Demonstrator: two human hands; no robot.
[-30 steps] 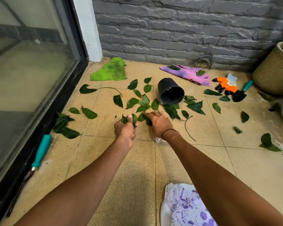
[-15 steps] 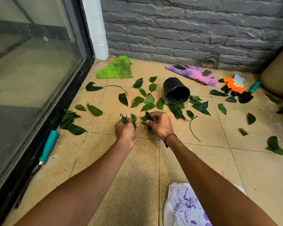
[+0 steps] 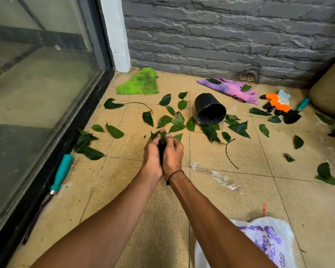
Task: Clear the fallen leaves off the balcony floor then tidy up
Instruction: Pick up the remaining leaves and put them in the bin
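Step in hand: I've got both hands together low over the balcony floor (image 3: 240, 190), gathering leaves into 1 bundle, so this is the collecting stage, with tidying not yet begun.
Left hand (image 3: 153, 155): fingers curled round the bunch of leaves (image 3: 161, 136), gripping it from the left.
Right hand (image 3: 172, 153): fingers curled in against the same bunch from the right, pressing it into the left; the 2 hands are touching.
Task's thing: most fallen leaves (image 3: 177, 122) lie just beyond my fingertips, beside the tipped black pot (image 3: 209, 111); more sit by the glass door (image 3: 37, 89), and others are well apart toward the woven basket (image 3: 331, 89).
Next move: I judge the bundle needs somewhere to go; the printed bag (image 3: 267, 242) lies near my right forearm, so a pull back toward it looks right, keeping the grip firm so nothing slips out.
Edges: door track on the left with a teal-handled tool (image 3: 61, 172) along it; grey brick wall (image 3: 230, 35) ahead.
Open room: bare tile between my arms and the bag; a scrap of clear plastic (image 3: 219, 176) lies on that path.
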